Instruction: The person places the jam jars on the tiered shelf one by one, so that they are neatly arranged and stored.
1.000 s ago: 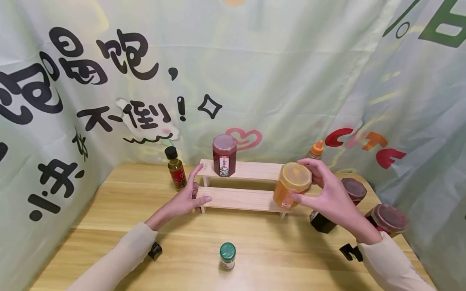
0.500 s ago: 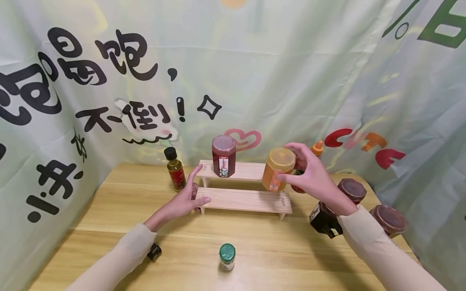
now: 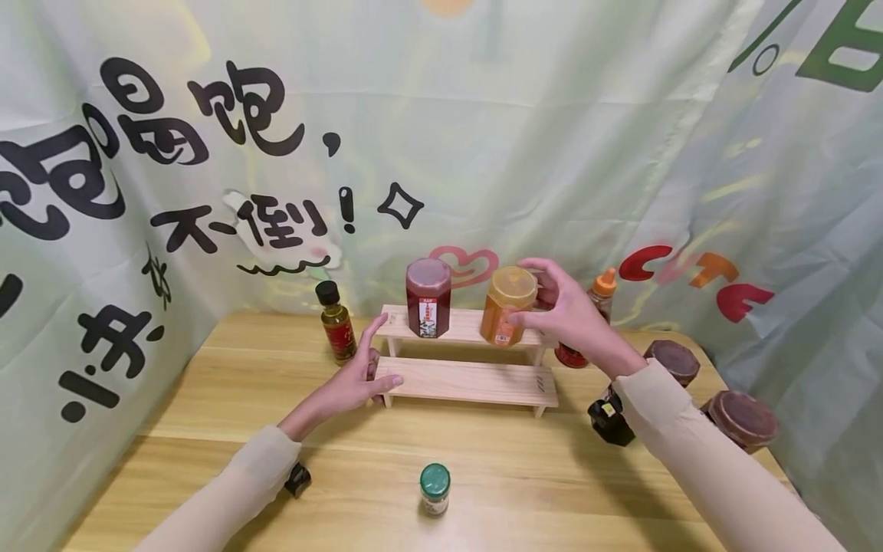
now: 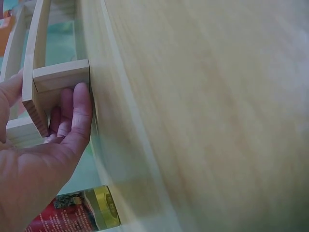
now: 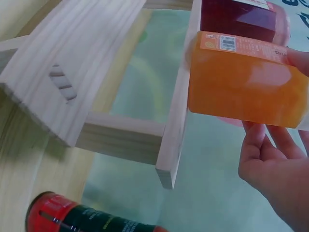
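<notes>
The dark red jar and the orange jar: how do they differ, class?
The dark red jar is deep in colour, the orange jar much lighter. The right hand grips the orange jar, while the dark red jar stands ungripped on the wooden stand. Both have faceted sides.

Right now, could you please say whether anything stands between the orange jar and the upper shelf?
Nothing visible does: the orange jar, held in the right hand, is at or just above the upper shelf, with the red jar standing apart to its left.
</notes>
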The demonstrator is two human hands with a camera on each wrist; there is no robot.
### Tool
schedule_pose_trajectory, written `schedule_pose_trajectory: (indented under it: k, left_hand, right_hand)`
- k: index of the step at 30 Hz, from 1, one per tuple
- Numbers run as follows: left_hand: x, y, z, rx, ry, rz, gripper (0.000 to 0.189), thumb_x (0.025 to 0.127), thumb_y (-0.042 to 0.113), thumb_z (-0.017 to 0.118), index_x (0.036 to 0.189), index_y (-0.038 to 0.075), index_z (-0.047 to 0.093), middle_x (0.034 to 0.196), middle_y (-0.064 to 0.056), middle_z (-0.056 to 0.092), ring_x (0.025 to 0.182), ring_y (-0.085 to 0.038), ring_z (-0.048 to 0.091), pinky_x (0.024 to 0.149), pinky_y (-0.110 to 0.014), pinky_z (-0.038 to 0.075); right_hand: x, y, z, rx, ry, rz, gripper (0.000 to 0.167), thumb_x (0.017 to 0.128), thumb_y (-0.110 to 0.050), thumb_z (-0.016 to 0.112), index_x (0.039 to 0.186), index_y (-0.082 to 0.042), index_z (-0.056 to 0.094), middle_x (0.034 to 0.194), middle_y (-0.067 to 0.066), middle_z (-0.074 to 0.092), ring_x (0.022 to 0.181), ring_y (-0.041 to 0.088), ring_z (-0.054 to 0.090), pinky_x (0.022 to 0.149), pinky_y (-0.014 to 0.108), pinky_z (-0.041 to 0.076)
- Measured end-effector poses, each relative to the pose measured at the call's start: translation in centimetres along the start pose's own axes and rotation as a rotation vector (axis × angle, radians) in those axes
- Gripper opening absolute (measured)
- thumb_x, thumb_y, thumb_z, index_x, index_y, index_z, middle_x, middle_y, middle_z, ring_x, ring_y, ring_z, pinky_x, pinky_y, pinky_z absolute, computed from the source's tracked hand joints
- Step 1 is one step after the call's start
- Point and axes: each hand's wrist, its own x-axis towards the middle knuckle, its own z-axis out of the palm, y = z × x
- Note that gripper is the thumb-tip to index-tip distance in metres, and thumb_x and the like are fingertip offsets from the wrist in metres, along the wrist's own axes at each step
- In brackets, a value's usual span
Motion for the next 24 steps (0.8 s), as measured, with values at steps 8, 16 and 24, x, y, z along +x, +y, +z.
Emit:
schedule_pose_trajectory:
  k: [8,16,24]
  left_hand:
    - [0.0,-0.1,0.0,-0.01,0.013,-0.019,0.11,0.103,0.012,0.079,0.175,0.037,0.0,0.084,-0.005,0.036,0.07,-0.018,0.041,0.054,-0.035,0.057]
    - [-0.1,0.0,0.0,-0.006,0.014,-0.011,0.11,0.103,0.011,0.079,0.176,0.033,0.0,0.083,-0.006,0.036,0.07,-0.019,0.041,0.054,-0.033,0.055]
    - [0.0,-0.1,0.1,0.011,0.012,-0.008,0.11,0.103,0.011,0.079,0.176,0.033,0.0,0.082,-0.005,0.036,0.07,-0.019,0.039,0.055,-0.027,0.046]
  right_hand:
    - [1.2,-0.2,-0.2,0.044,-0.097,-0.01,0.083,0.099,0.0,0.081,0.167,-0.011,0.034,0.149,0.018,0.06,0.132,0.034,0.063,0.098,0.033,0.058]
    - [1.5,-0.1,-0.2,0.07,-0.12,-0.007,0.084,0.099,0.003,0.079,0.166,-0.011,0.032,0.15,0.02,0.058,0.135,0.036,0.06,0.1,0.034,0.057]
    - [1.7,0.2,-0.2,0.058,-0.122,-0.029,0.083,0.098,0.004,0.078,0.166,-0.011,0.033,0.15,0.02,0.057,0.134,0.037,0.059,0.099,0.034,0.057]
